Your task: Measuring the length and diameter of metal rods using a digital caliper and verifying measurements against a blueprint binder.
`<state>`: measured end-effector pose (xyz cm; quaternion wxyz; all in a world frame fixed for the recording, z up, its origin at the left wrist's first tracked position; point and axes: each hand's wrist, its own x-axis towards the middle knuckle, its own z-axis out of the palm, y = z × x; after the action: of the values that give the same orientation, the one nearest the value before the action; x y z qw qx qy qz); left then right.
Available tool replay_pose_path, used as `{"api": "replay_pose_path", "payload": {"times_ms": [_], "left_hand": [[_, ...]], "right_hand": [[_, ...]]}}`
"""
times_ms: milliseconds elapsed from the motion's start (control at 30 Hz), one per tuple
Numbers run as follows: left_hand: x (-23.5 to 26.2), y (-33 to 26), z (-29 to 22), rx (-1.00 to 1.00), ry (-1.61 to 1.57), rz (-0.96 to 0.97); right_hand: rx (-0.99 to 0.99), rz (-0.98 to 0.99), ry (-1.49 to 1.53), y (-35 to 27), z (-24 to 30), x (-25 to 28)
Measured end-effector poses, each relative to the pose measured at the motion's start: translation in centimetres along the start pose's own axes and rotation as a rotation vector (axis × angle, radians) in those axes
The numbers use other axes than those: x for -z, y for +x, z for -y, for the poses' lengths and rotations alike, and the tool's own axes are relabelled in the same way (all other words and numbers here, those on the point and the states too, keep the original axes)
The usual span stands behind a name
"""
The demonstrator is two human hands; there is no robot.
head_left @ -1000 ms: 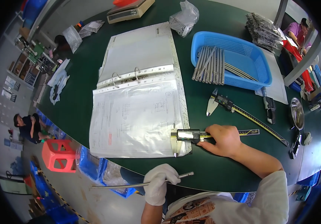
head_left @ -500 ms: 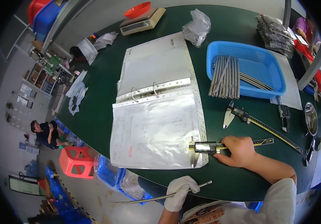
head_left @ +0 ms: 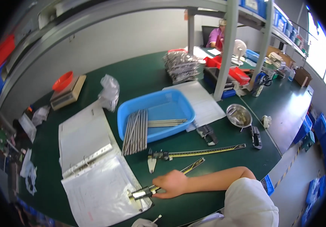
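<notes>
My right hand point(head_left: 172, 183) lies on a small digital caliper point(head_left: 143, 193) and grips its beam. The caliper's head rests on the lower corner of an open ring binder point(head_left: 87, 159) with sleeved papers. My left hand point(head_left: 141, 223), in a white glove, only just shows at the bottom edge. It holds a thin metal rod point(head_left: 157, 218), of which only the tip shows. A longer caliper point(head_left: 193, 153) lies on the green table just beyond my right hand.
A blue tray point(head_left: 170, 101) holds several metal rods point(head_left: 136, 130). Around it are a steel bowl point(head_left: 238, 115), small black tools point(head_left: 207, 134), a scale with a red dish point(head_left: 68, 90), a plastic bag point(head_left: 109, 90), stacked bagged parts point(head_left: 180, 66) and a shelf post point(head_left: 223, 56). A person point(head_left: 218, 36) sits far back.
The view has tilted up, so the far table and shelves now show. My right hand stays on the small caliper. My gloved left hand with the rod has slid to the bottom edge.
</notes>
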<state>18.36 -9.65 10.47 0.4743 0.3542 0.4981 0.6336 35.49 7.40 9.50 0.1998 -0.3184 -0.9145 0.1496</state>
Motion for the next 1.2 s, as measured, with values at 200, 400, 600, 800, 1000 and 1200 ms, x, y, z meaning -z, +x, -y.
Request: {"api": "replay_pose_path", "payload": {"times_ms": [200, 400, 600, 800, 1000, 1200], "left_hand": [[0.1, 0.7, 0.9, 0.022, -0.119, 0.081], [0.3, 1.2, 1.1, 0.064, -0.049, 0.018], [0.0, 0.9, 1.9, 0.055, -0.112, 0.128], [-0.6, 0.9, 2.1, 0.098, -0.133, 0.203], [1.1, 0.4, 0.6, 0.116, -0.250, 0.060], [3.5, -1.0, -1.2, 0.059, -0.289, -0.294]], "right_hand": [[-0.047, 0.017, -0.014, -0.5, -0.1, 0.2], [-0.008, -0.006, -0.032, 1.0, -0.3, 0.2], [0.027, -0.075, -0.050, -0.6, -0.6, -0.6], [-0.027, -0.097, -0.067, -1.5, -1.0, -0.2], [-0.012, 0.024, -0.091, 0.1, -0.2, 1.2], [0.150, 0.061, -0.100, 0.3, -1.0, 3.7]]}}
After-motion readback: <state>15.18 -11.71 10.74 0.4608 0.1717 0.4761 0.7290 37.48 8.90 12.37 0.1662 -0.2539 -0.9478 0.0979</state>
